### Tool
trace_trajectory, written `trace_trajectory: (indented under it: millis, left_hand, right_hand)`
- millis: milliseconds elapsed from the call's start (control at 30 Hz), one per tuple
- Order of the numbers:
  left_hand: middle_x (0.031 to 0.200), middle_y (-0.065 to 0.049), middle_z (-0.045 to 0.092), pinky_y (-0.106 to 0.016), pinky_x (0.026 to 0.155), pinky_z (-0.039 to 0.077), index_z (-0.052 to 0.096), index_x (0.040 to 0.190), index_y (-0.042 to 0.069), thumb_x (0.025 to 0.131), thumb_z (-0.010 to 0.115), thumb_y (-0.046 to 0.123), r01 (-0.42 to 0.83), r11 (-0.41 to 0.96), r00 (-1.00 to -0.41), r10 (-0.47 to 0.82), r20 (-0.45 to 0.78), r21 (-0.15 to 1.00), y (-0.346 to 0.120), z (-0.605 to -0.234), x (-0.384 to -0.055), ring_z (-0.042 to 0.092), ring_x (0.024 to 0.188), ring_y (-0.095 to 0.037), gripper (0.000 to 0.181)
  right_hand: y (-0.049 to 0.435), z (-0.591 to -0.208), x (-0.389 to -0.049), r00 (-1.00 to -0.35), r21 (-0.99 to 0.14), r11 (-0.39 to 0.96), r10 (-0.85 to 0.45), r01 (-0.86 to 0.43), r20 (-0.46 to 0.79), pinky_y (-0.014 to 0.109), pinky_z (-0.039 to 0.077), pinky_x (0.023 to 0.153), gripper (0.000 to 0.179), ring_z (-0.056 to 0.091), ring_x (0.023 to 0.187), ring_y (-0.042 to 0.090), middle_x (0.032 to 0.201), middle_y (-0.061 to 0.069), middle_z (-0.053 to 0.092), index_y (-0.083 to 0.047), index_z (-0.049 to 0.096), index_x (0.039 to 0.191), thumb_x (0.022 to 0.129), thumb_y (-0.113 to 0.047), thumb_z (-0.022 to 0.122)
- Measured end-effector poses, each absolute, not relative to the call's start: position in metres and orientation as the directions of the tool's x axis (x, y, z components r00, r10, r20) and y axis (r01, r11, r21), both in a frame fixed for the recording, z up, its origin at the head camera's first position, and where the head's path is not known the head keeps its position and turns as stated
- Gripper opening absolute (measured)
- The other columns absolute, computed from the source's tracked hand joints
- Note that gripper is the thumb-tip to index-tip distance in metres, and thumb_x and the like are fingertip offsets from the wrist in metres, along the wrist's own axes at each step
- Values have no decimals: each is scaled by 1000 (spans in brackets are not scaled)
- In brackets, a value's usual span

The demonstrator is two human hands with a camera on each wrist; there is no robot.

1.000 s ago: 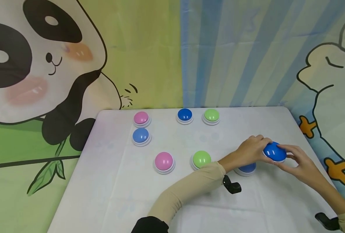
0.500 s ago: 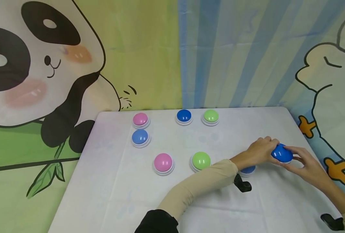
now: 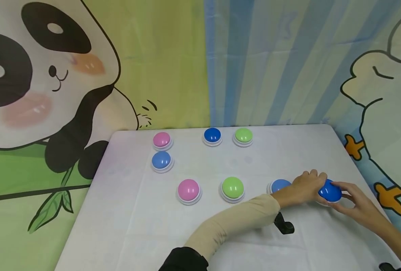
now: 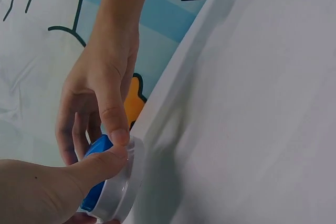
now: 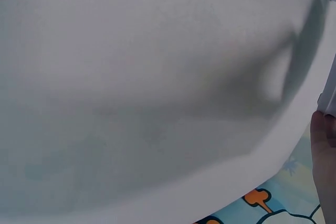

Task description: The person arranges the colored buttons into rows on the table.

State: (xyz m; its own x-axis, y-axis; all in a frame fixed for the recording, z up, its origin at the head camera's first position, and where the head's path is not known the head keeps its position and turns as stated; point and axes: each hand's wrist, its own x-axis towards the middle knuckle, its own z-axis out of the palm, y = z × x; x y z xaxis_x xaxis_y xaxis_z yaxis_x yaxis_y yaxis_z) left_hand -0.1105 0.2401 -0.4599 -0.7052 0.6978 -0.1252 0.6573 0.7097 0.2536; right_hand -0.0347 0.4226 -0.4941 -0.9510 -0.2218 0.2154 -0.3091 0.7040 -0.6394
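A push button with a blue dome (image 3: 330, 191) and white base is at the right part of the white table, held between both hands. My left hand (image 3: 306, 189) grips its left side, and my right hand (image 3: 359, 201) grips the right side with thumb and fingers. In the left wrist view the white base (image 4: 126, 184) is tipped on edge toward the camera, with my left thumb (image 4: 102, 166) along it and the right thumb at its top. Another blue button (image 3: 279, 184) sits just left of my left hand, partly hidden by the wrist.
Along the table (image 3: 153, 233) stand a green button (image 3: 232, 187) and a pink button (image 3: 188, 190) in the front row. Farther back are a light blue button (image 3: 161, 160), a pink one (image 3: 161, 139), a blue one (image 3: 212, 134) and a green one (image 3: 243, 135). Printed cloth hangs behind.
Both hands have carried the blue button to the right and then lowered it nearer the table. The blue button beside the left wrist shows more now. The other buttons stay put.
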Motion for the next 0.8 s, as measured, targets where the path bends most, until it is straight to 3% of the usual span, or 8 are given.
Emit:
trace_trajectory:
  millis: [133, 267, 367, 467, 600, 733, 800]
  left_hand:
    - [118, 11, 54, -12, 74, 46, 46, 130, 30, 72, 70, 68, 666, 708, -707, 699, -103, 233, 246, -465, -109, 50, 95, -2, 74]
    - [117, 11, 54, -13, 71, 45, 46, 130, 30, 72, 69, 69, 668, 708, -706, 700, -106, 231, 249, -467, -107, 49, 93, -3, 73]
    - [116, 10, 53, -13, 70, 44, 45, 129, 30, 73, 68, 69, 662, 713, -709, 696, -118, 228, 250, -469, -105, 49, 93, -3, 73]
    - [116, 11, 53, -13, 69, 44, 45, 129, 30, 72, 68, 69, 651, 724, -718, 685, -124, 227, 251, -471, -105, 49, 93, -3, 73]
    - [118, 12, 52, -13, 70, 45, 44, 131, 32, 73, 68, 68, 629, 742, -732, 666, -144, 233, 254, -474, -104, 50, 94, -2, 73]
    - [118, 12, 52, -14, 69, 45, 44, 132, 32, 72, 69, 68, 621, 750, -740, 657, -147, 228, 255, -476, -104, 51, 94, -3, 73]
    - [117, 11, 53, -14, 68, 45, 45, 131, 32, 72, 69, 68, 624, 750, -741, 657, -137, 219, 255, -477, -105, 51, 93, -3, 73]
  right_hand:
    - [423, -499, -32, -954, -656, 693, -209, -300, 216, -10, 31, 82, 70, 33, 111, -21, 126, -35, 32, 9, 43, 132, 72, 5, 80]
    - [426, -503, -32, -963, -652, 709, -195, -268, 184, -10, 31, 80, 70, 32, 108, -21, 126, -5, 44, 8, 43, 133, 74, 2, 80]
    - [426, -506, -32, -967, -645, 721, -192, -253, 165, -10, 30, 79, 71, 30, 107, -21, 122, 15, 43, 7, 42, 134, 74, 1, 80]
    - [427, -508, -32, -972, -643, 729, -183, -236, 149, -11, 29, 79, 71, 29, 108, -23, 127, -5, 42, 6, 42, 135, 76, -2, 80]
    - [428, -511, -32, -975, -650, 727, -175, -223, 139, -10, 29, 78, 70, 28, 107, -23, 123, -35, 28, 5, 42, 136, 77, -5, 79]
    - [428, -514, -33, -974, -650, 726, -175, -225, 141, -11, 28, 79, 73, 28, 108, -23, 123, -39, 25, 4, 41, 137, 76, -4, 79]
    - [428, -514, -34, -973, -645, 729, -177, -229, 146, -11, 27, 79, 73, 28, 108, -23, 125, -28, 33, 4, 41, 138, 76, -2, 79]
